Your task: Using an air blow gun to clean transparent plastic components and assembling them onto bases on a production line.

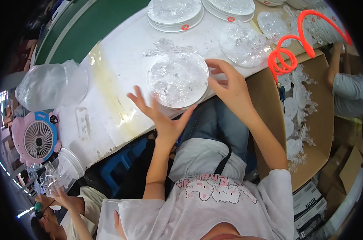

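In front of me on the white table lies a round white plate [177,80], with clear plastic pieces over its face; it seems to sit on another disc. My left hand [163,118] is at its near left edge, fingers spread wide, slightly blurred, nothing held. My right hand [231,86] reaches its right rim, with thumb and forefinger apart at the edge; whether they press on it is hard to tell. Just beyond the plate lies a loose spread of clear plastic pieces [169,48].
Plate stacks [175,26] stand at the back. A coiled orange air hose [283,60] hangs over a cardboard box [311,160] of clear parts at right. A plastic bag [53,86], pink-blue fan [38,137] and another person [69,208] are at left.
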### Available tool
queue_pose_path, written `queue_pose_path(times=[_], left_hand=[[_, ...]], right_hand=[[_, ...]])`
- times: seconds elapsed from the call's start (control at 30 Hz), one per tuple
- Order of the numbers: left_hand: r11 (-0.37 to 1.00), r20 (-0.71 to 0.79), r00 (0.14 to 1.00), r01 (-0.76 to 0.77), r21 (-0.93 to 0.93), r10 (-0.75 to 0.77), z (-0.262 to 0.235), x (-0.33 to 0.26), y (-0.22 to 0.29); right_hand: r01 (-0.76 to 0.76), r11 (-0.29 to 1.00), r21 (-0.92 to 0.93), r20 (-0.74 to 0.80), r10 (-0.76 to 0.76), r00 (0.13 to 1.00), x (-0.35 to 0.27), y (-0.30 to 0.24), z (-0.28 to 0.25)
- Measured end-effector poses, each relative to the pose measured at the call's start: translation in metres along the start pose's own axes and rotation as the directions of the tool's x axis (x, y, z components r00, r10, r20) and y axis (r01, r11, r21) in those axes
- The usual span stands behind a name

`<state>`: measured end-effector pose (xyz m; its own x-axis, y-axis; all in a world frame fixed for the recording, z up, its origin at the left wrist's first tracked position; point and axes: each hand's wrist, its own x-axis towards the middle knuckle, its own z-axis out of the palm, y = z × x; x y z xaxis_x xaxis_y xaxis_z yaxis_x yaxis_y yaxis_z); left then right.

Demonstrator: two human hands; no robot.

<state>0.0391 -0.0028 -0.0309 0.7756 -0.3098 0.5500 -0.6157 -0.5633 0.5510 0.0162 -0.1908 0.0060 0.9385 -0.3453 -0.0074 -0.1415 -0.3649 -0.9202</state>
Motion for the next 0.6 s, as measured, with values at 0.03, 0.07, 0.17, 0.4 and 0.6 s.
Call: queue_pose_path(times=[0.03,0.07,0.17,0.4,0.6], left_hand=[[0.991,0.051,0.992,0.116,-0.064,-0.113,-0.011,0.008,0.0],[0.965,0.109,0.97,0.23,-0.123,-0.218,-0.02,0.015,-0.001],[0.948,0.168,0.958,0.262,-0.179,-0.233,-0.027,0.017,-0.015],[0.945,0.112,0.943,0.321,-0.059,-0.314,-0.065,0.016,-0.056],[0.958,0.11,0.952,0.287,-0.005,-0.285,-0.063,0.014,-0.044]], right_hand=[[-0.029,0.999,0.038,-0.008,0.029,1.0,-0.002,0.0,0.0],[-0.019,0.999,0.037,-0.008,0.019,1.0,0.0,0.0,0.001],[0.018,0.992,0.121,0.121,-0.033,0.992,0.007,-0.002,0.006],[0.396,0.915,0.077,0.247,-0.402,0.881,-0.001,-0.014,0.046],[0.387,0.915,0.111,0.54,-0.383,0.749,-0.054,-0.073,-0.14]])
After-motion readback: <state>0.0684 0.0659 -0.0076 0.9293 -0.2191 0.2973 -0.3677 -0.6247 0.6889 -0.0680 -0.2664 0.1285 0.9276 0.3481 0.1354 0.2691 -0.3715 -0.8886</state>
